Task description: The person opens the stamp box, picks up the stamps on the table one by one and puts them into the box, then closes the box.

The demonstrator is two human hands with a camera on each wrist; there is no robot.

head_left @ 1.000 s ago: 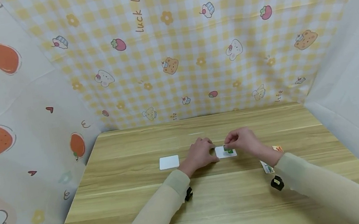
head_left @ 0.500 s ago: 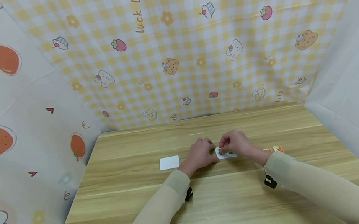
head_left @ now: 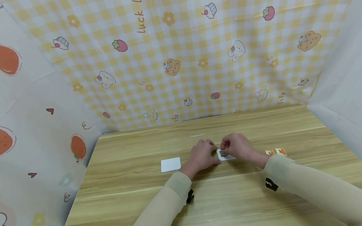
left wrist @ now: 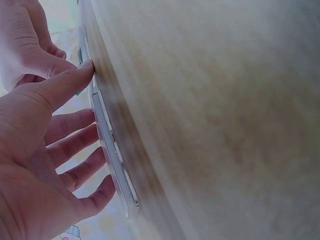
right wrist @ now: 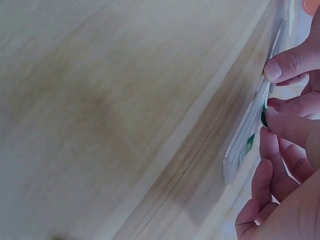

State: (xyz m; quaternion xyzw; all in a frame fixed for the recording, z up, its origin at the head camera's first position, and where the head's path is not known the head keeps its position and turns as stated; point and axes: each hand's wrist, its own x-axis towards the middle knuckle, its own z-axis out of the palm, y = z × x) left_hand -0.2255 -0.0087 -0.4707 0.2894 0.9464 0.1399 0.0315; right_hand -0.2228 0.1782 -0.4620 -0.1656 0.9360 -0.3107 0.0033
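My left hand (head_left: 202, 154) holds the left end of a white card (head_left: 230, 157) by its edges, thumb at the near side. My right hand (head_left: 238, 146) bends over the same card and pinches a small green picture piece (right wrist: 264, 114) between thumb and finger, at the card's surface. Another green piece (right wrist: 249, 143) lies on the card towards its right end, hidden from the head view by the right hand. In the left wrist view a second thin white plate (left wrist: 112, 150) lies beneath the left hand's fingers.
A blank white card (head_left: 170, 164) lies left of the left hand. Two small orange picture pieces (head_left: 269, 153) lie beside the right sleeve. Faint clear sheets (head_left: 171, 145) lie farther back on the wooden table (head_left: 136, 143). Patterned cloth (head_left: 185, 49) hangs behind.
My right hand has moved left over the card with the green piece, then stayed nearly still. Its sleeve now covers a picture piece seen earlier and uncovers an orange one. The left hand keeps its place.
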